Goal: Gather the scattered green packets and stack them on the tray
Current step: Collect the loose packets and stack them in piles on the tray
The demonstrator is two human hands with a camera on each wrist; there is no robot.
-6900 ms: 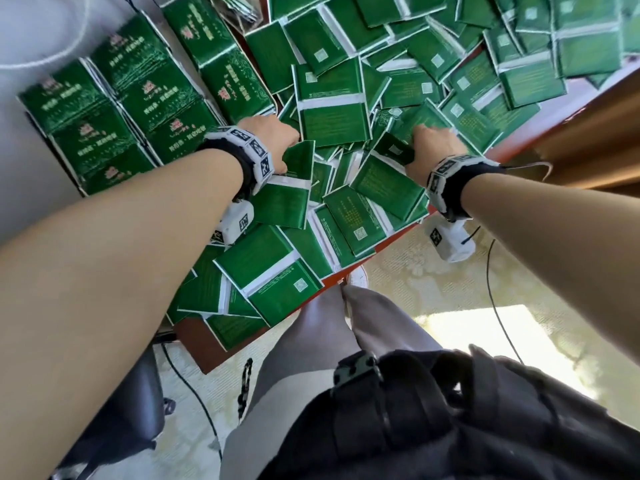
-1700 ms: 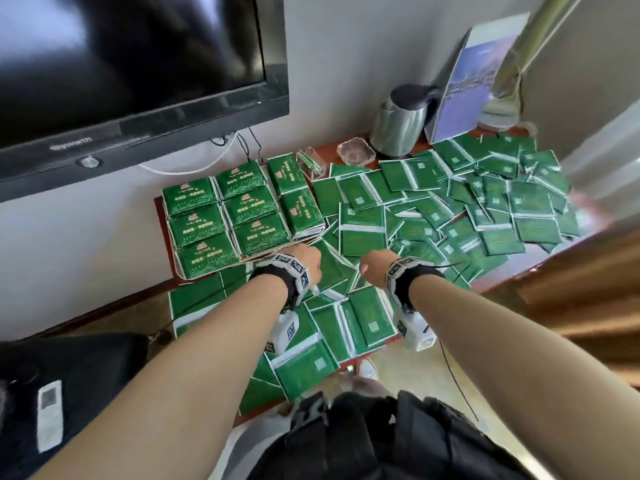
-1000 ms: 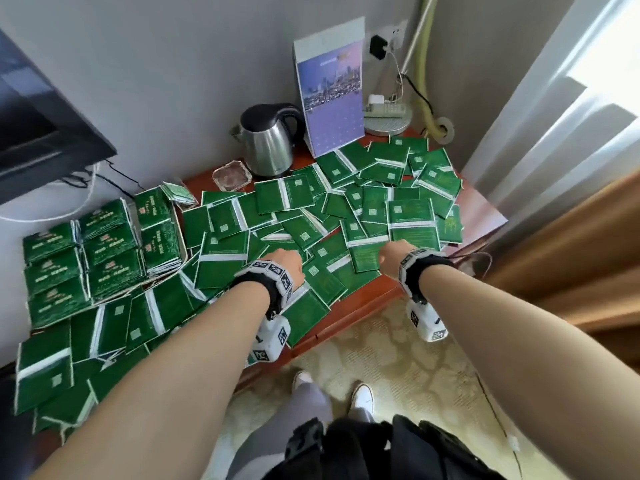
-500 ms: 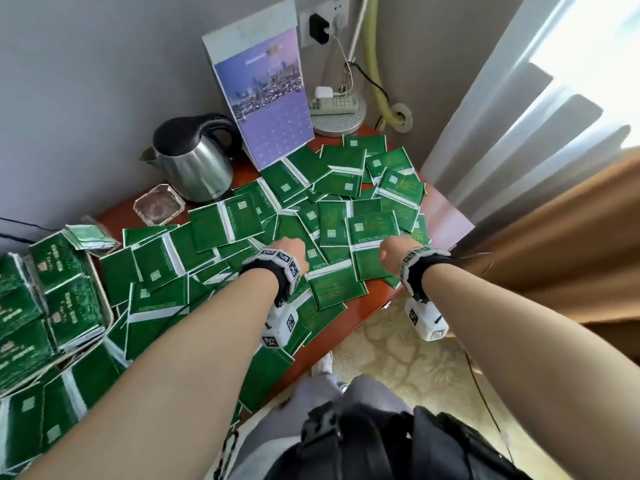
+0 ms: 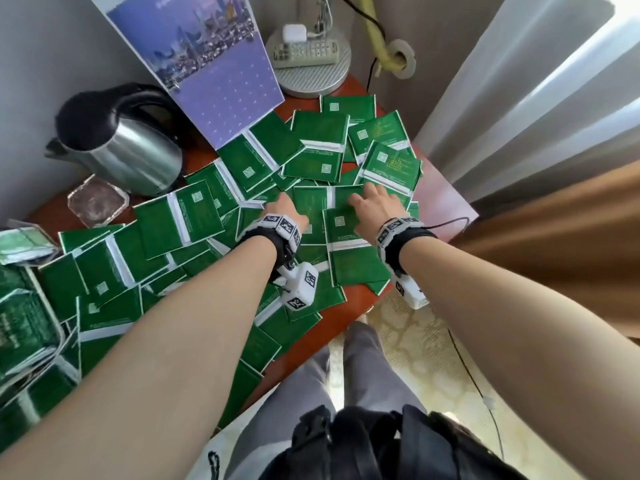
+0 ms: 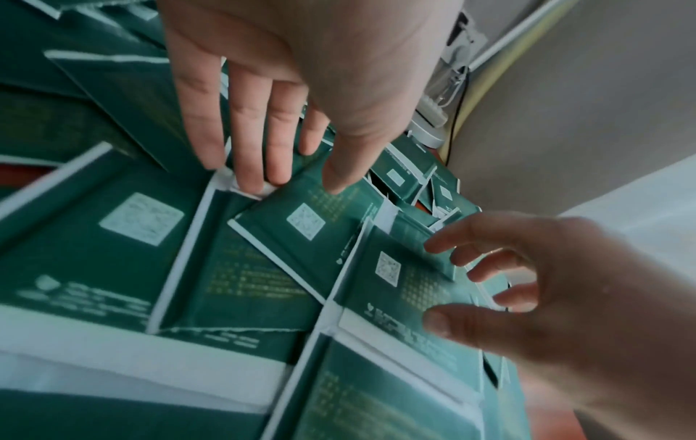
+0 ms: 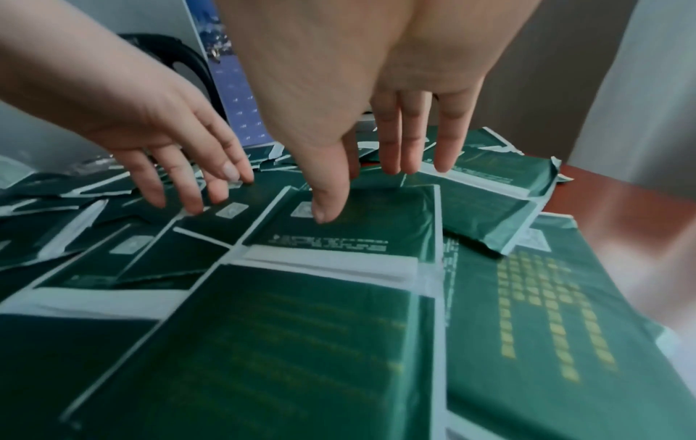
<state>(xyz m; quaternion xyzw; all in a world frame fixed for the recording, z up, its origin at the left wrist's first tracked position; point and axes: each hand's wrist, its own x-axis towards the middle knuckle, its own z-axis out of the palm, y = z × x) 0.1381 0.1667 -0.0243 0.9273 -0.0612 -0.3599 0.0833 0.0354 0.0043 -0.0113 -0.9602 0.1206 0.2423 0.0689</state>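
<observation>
A red-brown table (image 5: 341,320) is covered by overlapping green packets (image 5: 194,216), with neater stacks seen at 9 o'clock (image 5: 24,323); whether a tray lies under these cannot be told. A steel kettle (image 5: 128,152) stands at 11 o'clock and a calendar (image 5: 214,64) is propped at 12 o'clock. At the centre, the left hand (image 5: 289,211) and right hand (image 5: 375,207) are held over the packets, fingers straight and spread, nothing gripped, the fingertips (image 7: 320,213) at or just above packet surfaces.
</observation>
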